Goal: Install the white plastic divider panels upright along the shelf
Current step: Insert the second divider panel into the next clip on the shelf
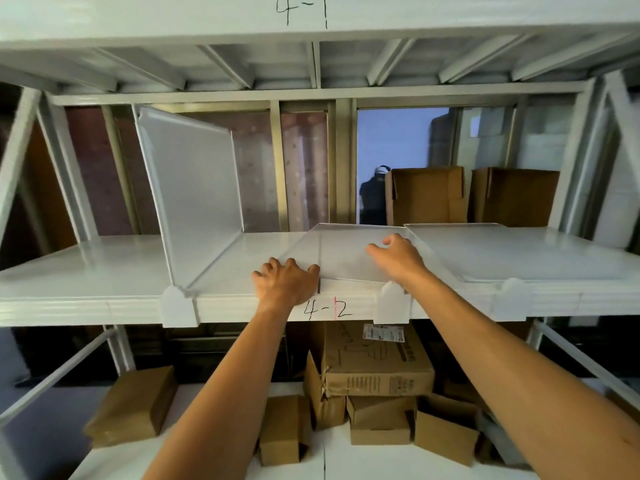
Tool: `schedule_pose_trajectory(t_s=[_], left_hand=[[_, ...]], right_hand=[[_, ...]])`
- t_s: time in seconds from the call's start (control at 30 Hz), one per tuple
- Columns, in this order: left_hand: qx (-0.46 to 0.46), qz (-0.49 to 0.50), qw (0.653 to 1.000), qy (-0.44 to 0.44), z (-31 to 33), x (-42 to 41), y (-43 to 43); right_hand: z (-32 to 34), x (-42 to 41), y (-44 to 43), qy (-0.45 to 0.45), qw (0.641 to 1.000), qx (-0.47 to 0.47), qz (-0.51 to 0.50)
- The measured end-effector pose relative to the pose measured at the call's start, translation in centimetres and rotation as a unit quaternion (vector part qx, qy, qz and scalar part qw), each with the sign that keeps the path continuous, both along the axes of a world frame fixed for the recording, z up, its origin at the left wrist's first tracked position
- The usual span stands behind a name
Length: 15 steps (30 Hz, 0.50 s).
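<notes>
One white divider panel (194, 192) stands upright on the white shelf (104, 271) at the left, its front clip (178, 306) hooked over the shelf's front edge. A second divider panel (346, 254) lies flat in the middle of the shelf. My left hand (289, 284) presses on its front left corner, fingers curled over the edge. My right hand (400, 256) rests on top of it, fingers spread and bent. A third panel (512, 251) lies flat to the right. Two more clips (393, 303) (512, 296) sit on the front edge.
The shelf front bears the mark "4-2". Two open cardboard boxes (427, 195) stand at the back right. Several cardboard boxes (377, 362) lie on the lower shelf. A person in dark clothes (374, 199) is visible behind the rack. The upper shelf's ribs hang close overhead.
</notes>
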<state>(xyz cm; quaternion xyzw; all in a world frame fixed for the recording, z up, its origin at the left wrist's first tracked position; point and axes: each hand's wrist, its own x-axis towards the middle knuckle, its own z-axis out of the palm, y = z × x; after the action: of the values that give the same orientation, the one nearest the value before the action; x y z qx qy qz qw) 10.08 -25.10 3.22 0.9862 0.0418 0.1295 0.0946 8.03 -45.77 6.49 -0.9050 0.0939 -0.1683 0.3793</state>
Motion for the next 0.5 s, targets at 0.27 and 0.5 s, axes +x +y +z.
schedule_pose_trajectory(t_s=[0.27,0.5], left_hand=[[0.001,-0.01,1.0,-0.016,-0.3,-0.2,0.1],[-0.037,-0.053,0.998,0.005,-0.1,0.1,0.8]], right_hand=[[2.5,-0.4,-2.1,-0.03,0.942,0.325,-0.074],[3.6,-1.9,-2.8,0.02,0.924,0.369,-0.095]])
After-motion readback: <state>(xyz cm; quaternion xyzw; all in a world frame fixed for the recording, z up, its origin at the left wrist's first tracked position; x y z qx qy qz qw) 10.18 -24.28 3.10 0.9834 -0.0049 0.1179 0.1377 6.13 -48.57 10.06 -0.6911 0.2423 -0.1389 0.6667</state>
